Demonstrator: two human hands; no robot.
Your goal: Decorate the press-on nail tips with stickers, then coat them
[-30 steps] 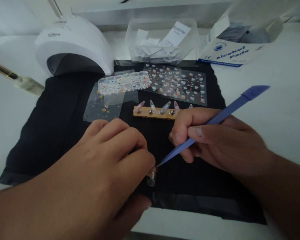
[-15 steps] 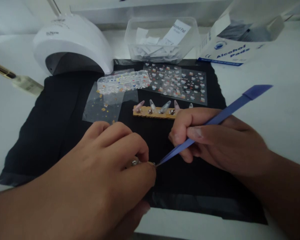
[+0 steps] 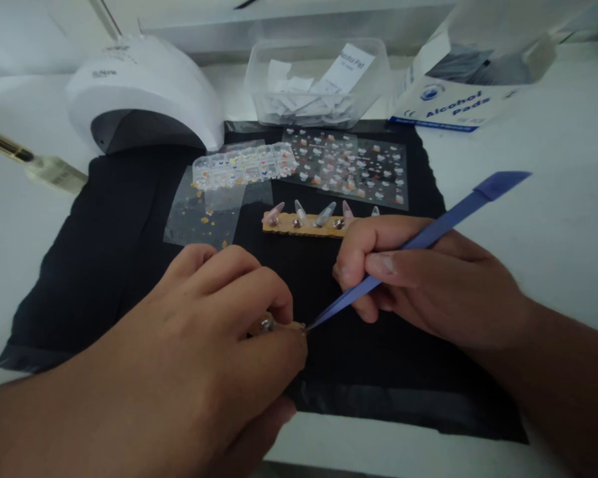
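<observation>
My left hand (image 3: 229, 318) is closed around a small wooden nail-tip stand (image 3: 285, 325), most of which is hidden by the fingers. A round metal holder shows on the stand between finger and thumb. In a pen-like grip, my right hand (image 3: 423, 279) has blue tweezers (image 3: 441, 229). Their pointed tip meets the right end of the held stand; the small thing there is too tiny to make out. Beyond my hands lies a second wooden stand (image 3: 306, 227) carrying several pointed nail tips (image 3: 325, 214) in pink, clear and greyish tones; its right end is behind my right hand.
A black cloth (image 3: 144, 219) covers the work area. On it lie sticker sheets (image 3: 379, 166), a clear compartment case of small decorations (image 3: 244, 164) and a sheet with gold flakes (image 3: 199, 222). Behind stand a white nail lamp (image 3: 144, 86), a plastic tub (image 3: 319, 109) and an alcohol pad box (image 3: 448, 106).
The whole view has shifted slightly. Both hands keep the same grips, and the tweezers' tip stays at the end of the held stand.
</observation>
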